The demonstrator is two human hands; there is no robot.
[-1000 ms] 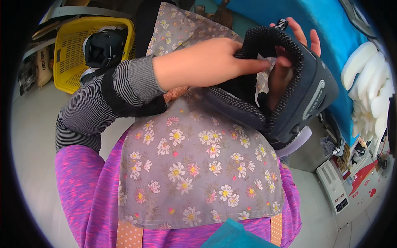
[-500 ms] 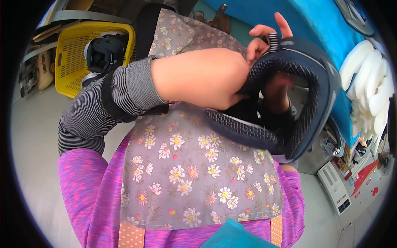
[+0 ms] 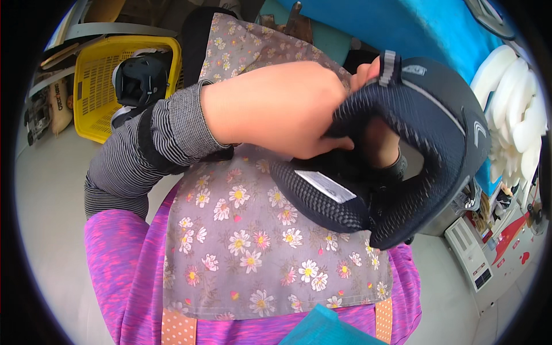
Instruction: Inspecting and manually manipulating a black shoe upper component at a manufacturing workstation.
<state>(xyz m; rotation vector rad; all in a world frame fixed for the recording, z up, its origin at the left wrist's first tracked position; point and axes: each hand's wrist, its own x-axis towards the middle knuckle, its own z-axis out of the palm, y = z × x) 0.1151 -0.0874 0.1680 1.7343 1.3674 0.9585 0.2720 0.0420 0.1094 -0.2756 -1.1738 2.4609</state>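
Observation:
A dark navy helmet [image 3: 440, 129] with thick textured padding is held tilted above my lap, its opening toward me. My left hand [image 3: 307, 106] reaches across from the left and grips the padded edge of the opening, thumb on the inner side. Behind the helmet is my right hand [image 3: 380, 138], its wrist seen through the opening and its bent fingers showing at the upper left edge; the shell hides the rest. A striped tab [image 3: 390, 68] stands out at the top edge. A white label [image 3: 326, 187] lies on the lower padding.
A yellow basket [image 3: 92, 92] at the far left holds another dark helmet [image 3: 141, 79]. Curved white foam-like pieces [image 3: 509, 109] are heaped at the right beside a blue cover [image 3: 443, 23]. A flowered apron [image 3: 247, 247] covers my lap.
The helmet has turned and shifted slightly right and down, bringing the white label into view. My right fingers, raised and spread before, are now folded at its edge.

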